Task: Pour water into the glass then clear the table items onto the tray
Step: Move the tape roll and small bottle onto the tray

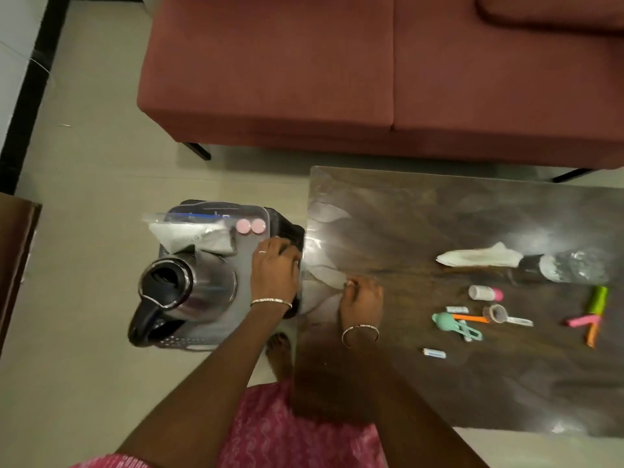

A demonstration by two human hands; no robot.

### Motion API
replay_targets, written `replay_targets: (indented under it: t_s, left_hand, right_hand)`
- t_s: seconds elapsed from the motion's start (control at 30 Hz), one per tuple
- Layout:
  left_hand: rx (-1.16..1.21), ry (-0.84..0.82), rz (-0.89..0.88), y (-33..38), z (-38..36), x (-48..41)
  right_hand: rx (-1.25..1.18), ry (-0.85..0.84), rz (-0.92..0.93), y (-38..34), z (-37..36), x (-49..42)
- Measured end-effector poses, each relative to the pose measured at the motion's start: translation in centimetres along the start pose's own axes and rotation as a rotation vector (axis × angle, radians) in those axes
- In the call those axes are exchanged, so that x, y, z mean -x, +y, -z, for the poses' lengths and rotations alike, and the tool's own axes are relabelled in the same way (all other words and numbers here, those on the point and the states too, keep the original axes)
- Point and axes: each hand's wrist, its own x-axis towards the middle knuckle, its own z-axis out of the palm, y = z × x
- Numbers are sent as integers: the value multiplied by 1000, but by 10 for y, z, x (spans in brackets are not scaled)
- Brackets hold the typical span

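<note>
A grey tray (pixel 243 261) sits on a dark stool left of the table. It holds a steel kettle (pixel 179 295) with a black handle, a zip bag (pixel 189 234) and two pink discs (pixel 250 226). My left hand (pixel 275 268) grips the tray's right edge, fingers curled over it. My right hand (pixel 361 298) rests at the left edge of the dark table (pixel 422 214), fingers curled; whether they pinch anything is unclear. Further right lie a clear bottle-like item (pixel 574 266) on its side and a white folded piece (pixel 479 258).
Small items are scattered on the table's right half: a white-and-pink container (pixel 486 293), a mint green tool (pixel 456 324), a small grey strainer (pixel 496 313), a green tube (pixel 597 298), pink and orange markers (pixel 586 324), a small white stick (pixel 435 352). A red sofa (pixel 337 79) stands behind.
</note>
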Motion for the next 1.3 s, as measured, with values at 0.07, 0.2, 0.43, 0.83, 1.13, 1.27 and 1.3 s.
replay_targets:
  t_s: [0.07,0.2,0.43,0.83,1.13,1.27,1.3]
  left_hand:
    - [100,34,-67,32,-9,24]
    - [169,-3,-94,90,-35,66]
    - [188,-220,-66,192,-90,116]
    - [41,-339,3,304,-153,110]
    - [-132,-408,-13,323,-205,94]
    - [-101,-306,-37,337,-222,71]
    - [-98,-285,-58,340,-226,65]
  right_hand:
    - [-16,19,4,24,28,8]
    - [-2,45,6,77,83,17]
    - [55,94,-122,182,172,16]
    - [160,12,-228,285,249,-48]
    - [194,-185,-18,296,219,-118]
    - [287,-204,48,298,202,-136]
    - [319,-205,68,300,198,-139]
